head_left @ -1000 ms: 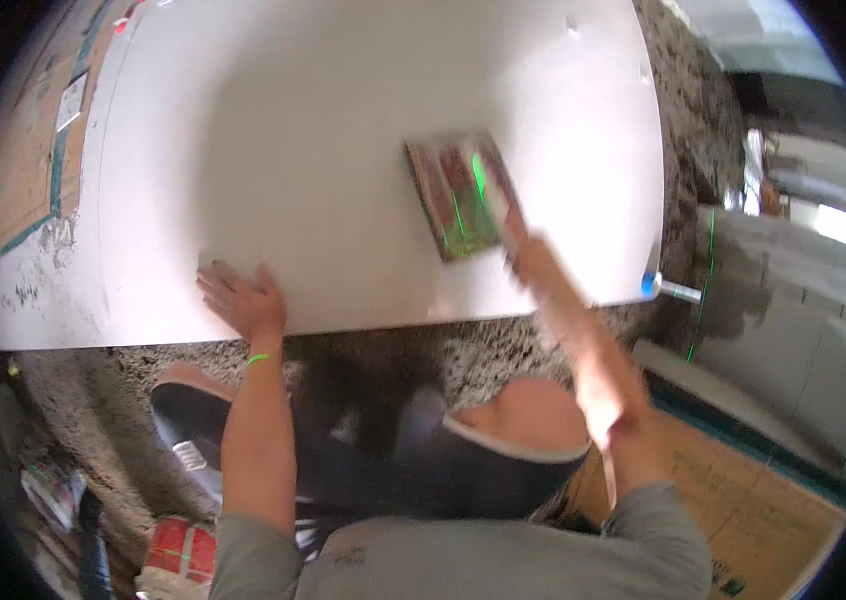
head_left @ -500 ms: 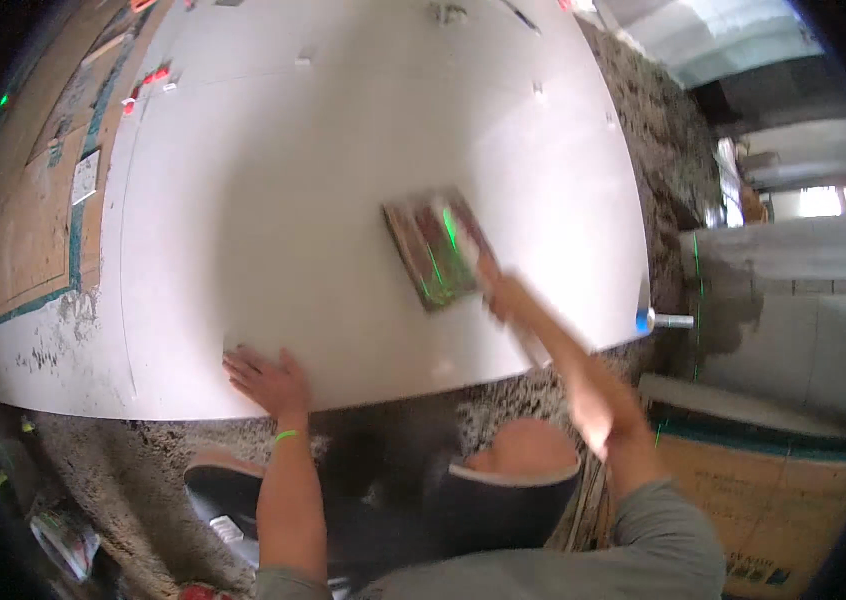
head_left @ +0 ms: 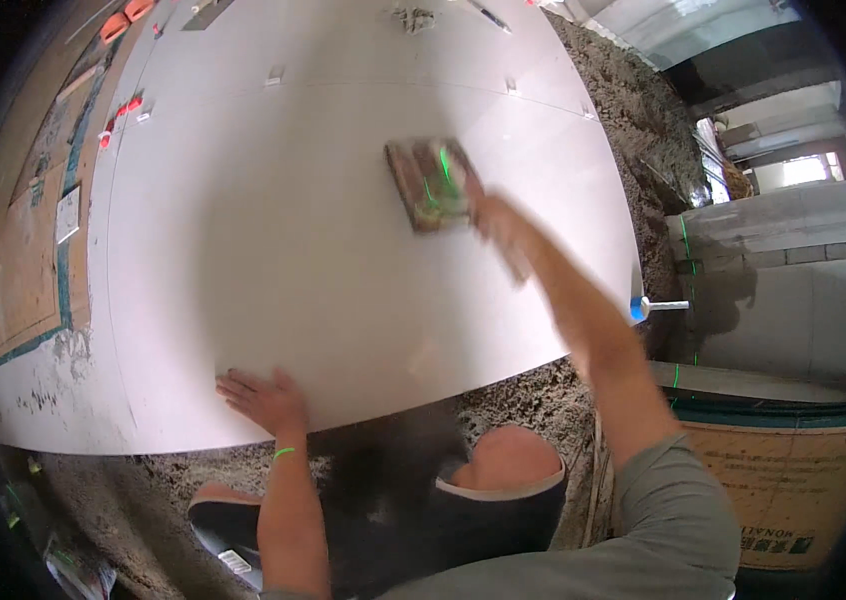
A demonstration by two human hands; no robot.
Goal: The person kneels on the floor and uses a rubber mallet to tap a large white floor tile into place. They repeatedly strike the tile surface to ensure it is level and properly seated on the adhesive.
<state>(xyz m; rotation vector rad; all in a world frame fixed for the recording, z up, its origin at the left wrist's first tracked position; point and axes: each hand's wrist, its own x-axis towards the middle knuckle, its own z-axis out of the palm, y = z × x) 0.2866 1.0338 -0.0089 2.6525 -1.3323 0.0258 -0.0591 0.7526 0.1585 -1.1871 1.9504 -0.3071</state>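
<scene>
My right hand (head_left: 495,218) is closed around the handle of a mallet-like tool with a broad, brown, block-shaped head (head_left: 423,188), somewhat blurred. The head is over a large white tile (head_left: 333,290); whether it touches the surface I cannot tell. Bright green laser light falls across the head. At the tile's near edge, my left hand (head_left: 265,400) lies flat with its fingers spread, holding nothing.
Small white spacers (head_left: 273,78) and red clips (head_left: 128,106) mark the tile joints. A blue-and-white cylinder (head_left: 640,307) with a rod sits at the right edge. Rough mortar (head_left: 513,405) borders the tile. Cardboard (head_left: 23,270) lies left; a carton (head_left: 773,490) stands lower right.
My right hand and the block-headed mallet have moved farther away over the tile. My left hand stays flat near the edge. The whole view has shifted slightly.
</scene>
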